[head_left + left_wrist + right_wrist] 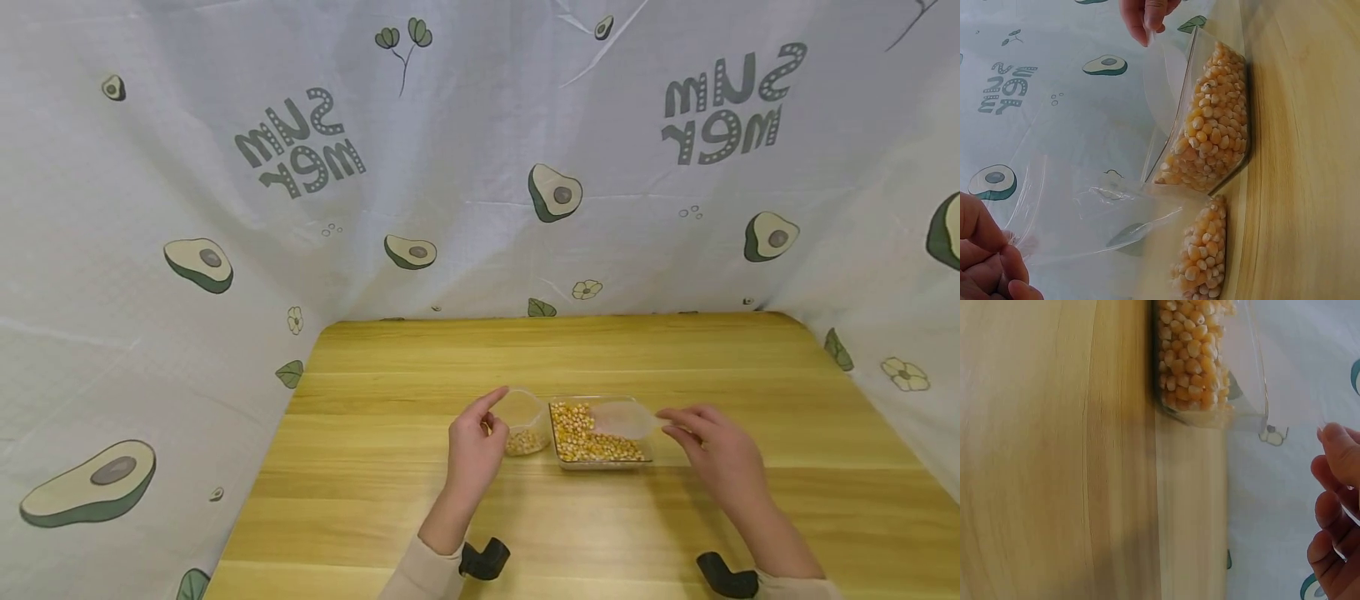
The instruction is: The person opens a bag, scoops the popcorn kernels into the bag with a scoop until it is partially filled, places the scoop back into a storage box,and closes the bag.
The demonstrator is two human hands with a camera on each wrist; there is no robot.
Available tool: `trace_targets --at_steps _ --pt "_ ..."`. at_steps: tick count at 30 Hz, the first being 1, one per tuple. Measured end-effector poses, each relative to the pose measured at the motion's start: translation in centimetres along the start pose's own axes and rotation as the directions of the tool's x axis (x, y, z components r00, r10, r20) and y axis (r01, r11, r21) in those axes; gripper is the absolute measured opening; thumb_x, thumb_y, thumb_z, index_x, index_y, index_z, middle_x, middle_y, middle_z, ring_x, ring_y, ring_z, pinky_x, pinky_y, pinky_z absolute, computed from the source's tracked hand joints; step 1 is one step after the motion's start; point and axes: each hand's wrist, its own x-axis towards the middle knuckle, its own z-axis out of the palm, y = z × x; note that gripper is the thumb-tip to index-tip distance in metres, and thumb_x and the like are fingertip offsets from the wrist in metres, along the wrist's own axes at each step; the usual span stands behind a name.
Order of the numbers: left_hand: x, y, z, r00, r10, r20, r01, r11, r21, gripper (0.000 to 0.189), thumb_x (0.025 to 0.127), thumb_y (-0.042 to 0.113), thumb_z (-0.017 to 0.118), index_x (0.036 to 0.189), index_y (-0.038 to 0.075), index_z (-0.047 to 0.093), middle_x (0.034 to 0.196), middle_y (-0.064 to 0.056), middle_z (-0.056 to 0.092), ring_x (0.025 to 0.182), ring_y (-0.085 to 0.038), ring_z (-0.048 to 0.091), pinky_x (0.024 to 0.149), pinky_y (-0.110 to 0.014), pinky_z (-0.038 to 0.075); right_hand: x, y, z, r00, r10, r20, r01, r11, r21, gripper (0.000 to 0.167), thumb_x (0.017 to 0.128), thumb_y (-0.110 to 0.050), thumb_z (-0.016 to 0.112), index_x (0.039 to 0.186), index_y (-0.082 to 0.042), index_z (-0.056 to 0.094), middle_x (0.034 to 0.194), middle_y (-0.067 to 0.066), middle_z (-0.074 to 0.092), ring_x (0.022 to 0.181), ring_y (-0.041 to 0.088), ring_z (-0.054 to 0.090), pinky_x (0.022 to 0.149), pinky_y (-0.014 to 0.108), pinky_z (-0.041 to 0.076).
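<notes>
Wooden table (375, 500), avocado-print cloth (187, 208) behind, corn tray (597, 437) between hands.

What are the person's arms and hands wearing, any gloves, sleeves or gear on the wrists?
No gloves: the left hand and right hand are bare. Both forearms end in light beige, cream-coloured sleeves pulled back from the wrists. A small black camera mount sits beside the left sleeve, another black mount beside the right. No rings, watches or cables are visible.

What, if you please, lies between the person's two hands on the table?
In the head view, a small clear cup and a clear tray, both holding corn kernels.
</notes>
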Motion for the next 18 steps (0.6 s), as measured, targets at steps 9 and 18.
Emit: trace_targets --at_steps 9,18 --pt "0.0 -0.3 0.0 1.000 -0.022 0.012 0.022 1.000 -0.011 0.049 0.087 -0.010 0.050 0.129 0.007 0.068 0.117 -0.018 0.067 0.045 0.002 0.024 0.042 -0.012 0.023 0.2 -1.1 1.1 0.996 0.046 0.070 -0.050 0.997 0.054 0.026 0.075 -0.002 0.081 0.098 -0.013 0.078 0.083 -0.002 0.065 0.064 -0.006 0.045 0.050 0.022 0.039" --pt "0.0 -0.5 -0.1 0.999 -0.038 0.009 0.039 0.999 -0.012 0.051 0.086 -0.010 0.050 0.128 0.012 0.069 0.090 -0.013 0.062 0.045 0.002 0.024 0.041 -0.013 0.023 -0.4 -0.3 2.4 0.993 0.099 0.066 -0.105 0.990 0.094 0.024 0.075 -0.001 0.081 0.097 -0.011 0.077 0.081 0.000 0.069 0.064 -0.007 0.048 0.050 0.020 0.040"
